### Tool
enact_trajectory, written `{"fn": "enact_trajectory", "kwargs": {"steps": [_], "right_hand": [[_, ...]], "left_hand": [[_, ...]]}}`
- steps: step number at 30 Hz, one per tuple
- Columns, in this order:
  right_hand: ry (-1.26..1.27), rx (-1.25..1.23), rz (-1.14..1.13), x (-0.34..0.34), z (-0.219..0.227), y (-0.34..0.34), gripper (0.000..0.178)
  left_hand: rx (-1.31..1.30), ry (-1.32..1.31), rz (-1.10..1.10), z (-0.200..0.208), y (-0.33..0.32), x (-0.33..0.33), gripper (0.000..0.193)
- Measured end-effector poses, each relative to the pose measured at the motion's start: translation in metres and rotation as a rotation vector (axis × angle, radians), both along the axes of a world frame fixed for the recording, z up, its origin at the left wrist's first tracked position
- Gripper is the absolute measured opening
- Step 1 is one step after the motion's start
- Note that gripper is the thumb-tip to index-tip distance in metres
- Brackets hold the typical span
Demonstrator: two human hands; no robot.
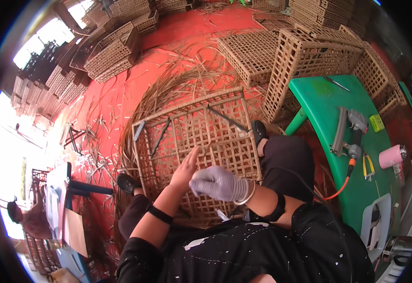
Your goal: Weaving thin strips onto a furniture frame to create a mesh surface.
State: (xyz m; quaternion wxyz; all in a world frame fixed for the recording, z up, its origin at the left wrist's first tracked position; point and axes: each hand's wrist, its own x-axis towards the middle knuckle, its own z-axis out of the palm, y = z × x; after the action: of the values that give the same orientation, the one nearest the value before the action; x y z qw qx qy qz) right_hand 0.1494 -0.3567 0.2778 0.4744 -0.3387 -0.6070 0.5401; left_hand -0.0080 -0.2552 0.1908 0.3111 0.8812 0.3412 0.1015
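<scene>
Between my legs rests a large rectangular woven rattan basket point(192, 106), its openwork facing me and dark strips fixed across its far corners. My bare left hand point(185, 170) is over the middle of the weave, fingers stretched out and together, palm turned toward the right hand. Close beside it, my right hand point(219, 183) wears a pale grey-purple glove. Its fingers are curled closed above the near part of the basket; whatever they hold, if anything, is hidden. I cannot tell whether the left hand touches the weave.
At right a green table point(326, 99) holds an air stapler point(357, 121) with an orange hose, yellow-handled pliers point(368, 166), a pink bottle point(392, 156) and scissors point(338, 84). Finished baskets point(249, 54) stand beyond. Loose rattan strips point(168, 85) cover the red floor. Another person point(36, 217) is at far left.
</scene>
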Motion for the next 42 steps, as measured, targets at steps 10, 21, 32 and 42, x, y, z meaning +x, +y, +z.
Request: {"fn": "enact_trajectory", "kwargs": {"steps": [10, 21, 32, 42], "right_hand": [[-0.205, 0.158, 0.441, 0.002, 0.068, -0.032, 0.035], [-0.334, 0.246, 0.593, -0.023, 0.078, -0.025, 0.035], [-0.99, 0.524, -0.897, 0.067, 0.013, 0.167, 0.032], [-1.781, 0.319, -0.266, 0.065, -0.047, 0.298, 0.028]], "left_hand": [[0.179, 0.089, -0.207, 0.011, -0.012, -0.032, 0.067], [-0.266, -0.121, 0.109, -0.039, 0.014, 0.036, 0.053], [-0.748, -0.526, 0.544, -0.061, 0.018, 0.043, 0.063], [-0.619, -0.838, 0.634, -0.059, 0.03, 0.061, 0.054]]}}
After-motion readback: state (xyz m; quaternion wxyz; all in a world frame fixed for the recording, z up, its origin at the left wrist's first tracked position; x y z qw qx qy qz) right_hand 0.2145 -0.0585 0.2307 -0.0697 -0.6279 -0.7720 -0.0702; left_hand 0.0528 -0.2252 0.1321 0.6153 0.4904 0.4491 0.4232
